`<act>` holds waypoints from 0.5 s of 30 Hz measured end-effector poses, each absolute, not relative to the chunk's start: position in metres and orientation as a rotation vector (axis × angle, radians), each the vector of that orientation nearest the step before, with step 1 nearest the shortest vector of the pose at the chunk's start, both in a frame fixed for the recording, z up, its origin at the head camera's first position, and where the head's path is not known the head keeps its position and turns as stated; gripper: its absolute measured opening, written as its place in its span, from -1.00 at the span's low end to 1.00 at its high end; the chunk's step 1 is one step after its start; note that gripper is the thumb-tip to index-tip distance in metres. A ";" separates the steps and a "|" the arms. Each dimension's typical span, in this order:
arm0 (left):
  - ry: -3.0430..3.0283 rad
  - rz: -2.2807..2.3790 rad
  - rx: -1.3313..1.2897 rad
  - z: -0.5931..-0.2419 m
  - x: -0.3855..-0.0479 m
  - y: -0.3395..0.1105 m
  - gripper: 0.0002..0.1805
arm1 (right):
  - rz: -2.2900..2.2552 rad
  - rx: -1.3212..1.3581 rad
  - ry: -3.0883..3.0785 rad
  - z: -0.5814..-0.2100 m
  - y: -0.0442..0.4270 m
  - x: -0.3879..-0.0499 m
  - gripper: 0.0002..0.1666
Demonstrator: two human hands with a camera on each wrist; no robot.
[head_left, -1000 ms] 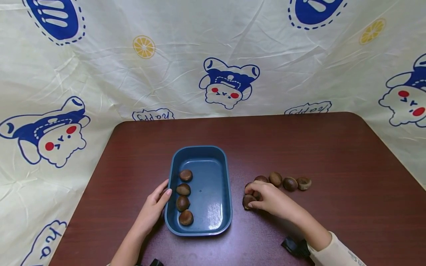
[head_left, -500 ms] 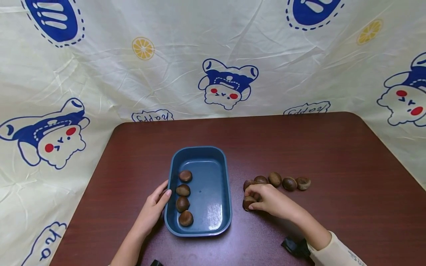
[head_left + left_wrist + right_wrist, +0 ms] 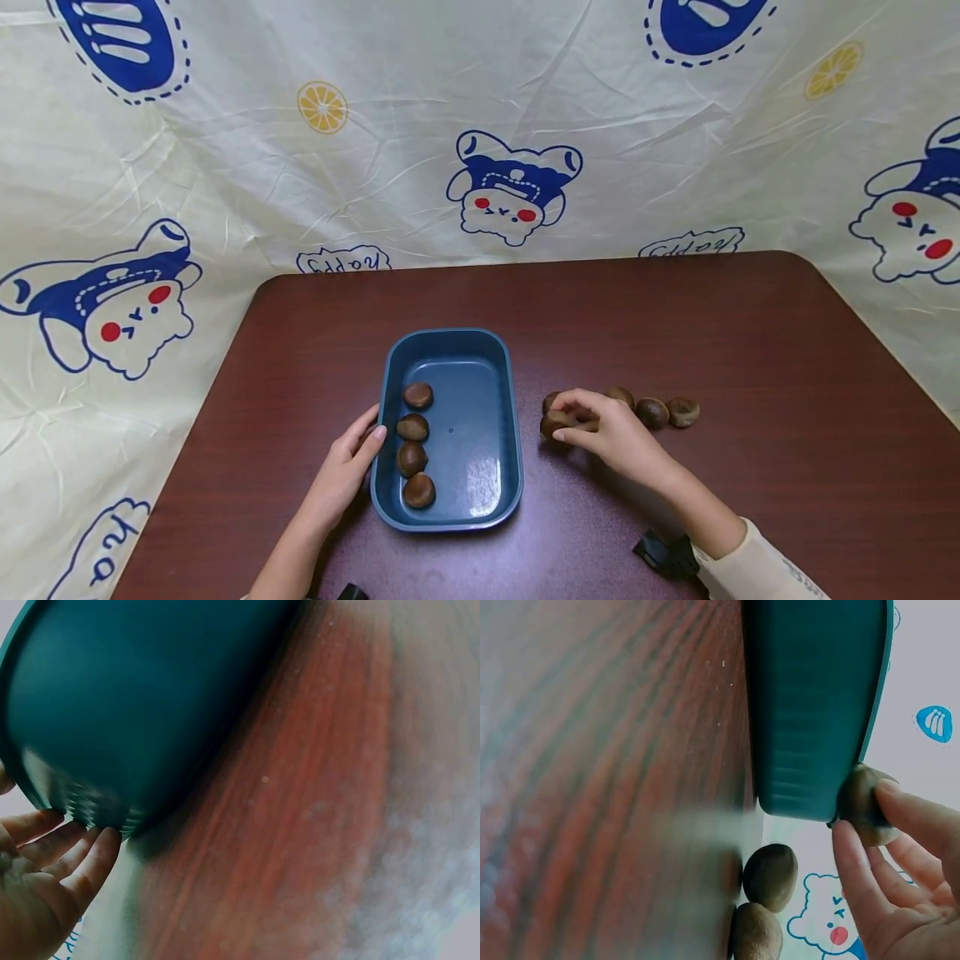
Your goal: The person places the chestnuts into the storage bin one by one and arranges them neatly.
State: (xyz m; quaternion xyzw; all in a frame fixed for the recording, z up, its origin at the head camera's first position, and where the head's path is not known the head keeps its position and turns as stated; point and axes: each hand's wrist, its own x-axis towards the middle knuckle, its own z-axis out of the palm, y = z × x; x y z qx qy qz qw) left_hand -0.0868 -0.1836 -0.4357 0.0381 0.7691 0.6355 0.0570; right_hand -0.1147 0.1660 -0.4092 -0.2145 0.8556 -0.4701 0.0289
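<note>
A chestnut (image 3: 553,426) is pinched between the thumb and fingers of my right hand (image 3: 621,435), to the right of the blue tray (image 3: 480,417). In the right wrist view the held chestnut (image 3: 862,804) appears raised off the table. My left hand (image 3: 347,467) holds the tray's left side, thumb at the rim and fingers (image 3: 97,862) against the outer wall. Several chestnuts (image 3: 412,427) lie in a column along the tray's left inside. More chestnuts (image 3: 652,413) lie on the table behind my right hand, which hides some of them.
The brown wooden table (image 3: 750,350) has rounded far corners. A pale printed cloth (image 3: 405,167) hangs behind and around it. A black wrist device (image 3: 665,557) sits at my right cuff.
My right hand has picked up the nearest chestnut and moved it slightly away from me, up off the table. The left hand and the tray have stayed in place.
</note>
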 end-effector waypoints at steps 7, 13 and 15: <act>2.258 1.959 0.185 -0.435 -0.089 -0.184 -0.53 | -1.583 -0.590 2.653 -0.393 0.162 -0.114 -0.70; 2.284 1.948 0.132 -0.436 -0.088 -0.184 -0.50 | -1.636 -0.597 2.660 -0.371 0.154 -0.113 -0.68; 2.295 1.948 0.128 -0.437 -0.087 -0.184 -0.49 | -1.652 -0.603 2.658 -0.371 0.154 -0.116 -0.68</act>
